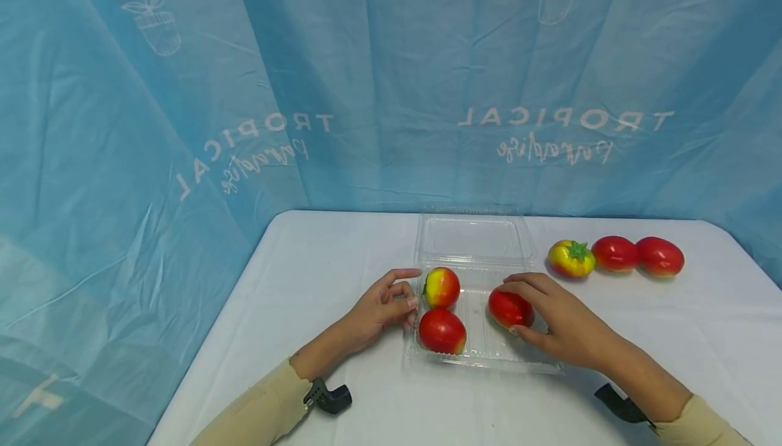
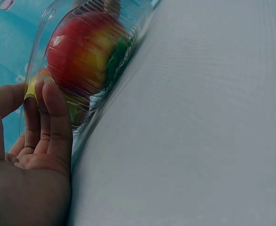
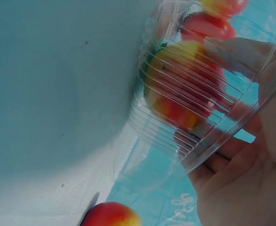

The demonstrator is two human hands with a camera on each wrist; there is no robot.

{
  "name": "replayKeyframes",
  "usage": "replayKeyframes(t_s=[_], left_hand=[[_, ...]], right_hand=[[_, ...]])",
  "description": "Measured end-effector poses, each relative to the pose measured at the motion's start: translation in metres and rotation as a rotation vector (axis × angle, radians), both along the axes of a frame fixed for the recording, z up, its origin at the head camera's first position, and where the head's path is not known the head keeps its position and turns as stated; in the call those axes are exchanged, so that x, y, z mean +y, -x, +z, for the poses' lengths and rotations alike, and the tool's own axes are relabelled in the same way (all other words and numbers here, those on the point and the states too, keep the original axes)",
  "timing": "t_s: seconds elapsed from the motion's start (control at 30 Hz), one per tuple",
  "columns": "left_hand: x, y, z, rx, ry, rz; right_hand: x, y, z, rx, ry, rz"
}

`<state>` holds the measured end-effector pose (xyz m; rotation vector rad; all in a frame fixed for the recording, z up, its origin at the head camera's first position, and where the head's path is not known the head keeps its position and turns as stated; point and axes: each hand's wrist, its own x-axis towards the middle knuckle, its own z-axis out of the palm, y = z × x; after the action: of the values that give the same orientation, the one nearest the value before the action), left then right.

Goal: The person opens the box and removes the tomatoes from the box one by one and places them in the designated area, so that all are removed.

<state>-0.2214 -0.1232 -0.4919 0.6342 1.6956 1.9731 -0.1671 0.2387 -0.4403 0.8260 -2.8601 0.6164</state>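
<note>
Red fruit [image 1: 508,307] clamped in right hand [image 1: 562,320], 3 o'clock inside clear box [image 1: 476,337] | left hand [image 1: 381,303] placed by 9 o'clock wall, fingers loosely bent, apart | red-yellow fruit [image 1: 442,288] seated at 10, second red fruit [image 1: 442,331] at 8 | three fruits [image 1: 615,254] lined up on desk [image 1: 702,337], 2 o'clock

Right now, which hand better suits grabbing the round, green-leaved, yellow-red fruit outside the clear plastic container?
Probably right: your right hand is nearer that leafy fruit, though it holds a glossy oval red fruit; your left hand is across the container.
</note>
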Motion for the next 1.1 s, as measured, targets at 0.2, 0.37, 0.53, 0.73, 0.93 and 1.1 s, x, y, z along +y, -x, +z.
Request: replayKeyframes(t_s=[0.2, 0.37, 0.53, 0.73, 0.93, 1.1], left_hand=[[0.0, 0.001, 0.0, 0.001, -0.001, 0.002], [0.0, 0.002, -0.002, 0.001, -0.002, 0.001], [0.0, 0.001, -0.003, 0.007, -0.004, 0.003], [0.0, 0.0, -0.001, 0.017, -0.007, 0.008], [0.0, 0.0, -0.002, 0.021, -0.014, 0.006], [-0.001, 0.001, -0.003, 0.025, -0.007, 0.002]], right_hand=[[0.0, 0.0, 0.0, 0.001, 0.007, 0.003], [0.0, 0.001, -0.001, -0.009, 0.024, 0.007], [0.001, 0.001, 0.0, -0.023, 0.047, 0.012], [0.001, 0.001, 0.001, -0.026, 0.064, 0.014], [0.003, -0.001, 0.004, -0.019, 0.079, 0.02], [0.004, -0.004, 0.011, -0.025, 0.097, 0.024]])
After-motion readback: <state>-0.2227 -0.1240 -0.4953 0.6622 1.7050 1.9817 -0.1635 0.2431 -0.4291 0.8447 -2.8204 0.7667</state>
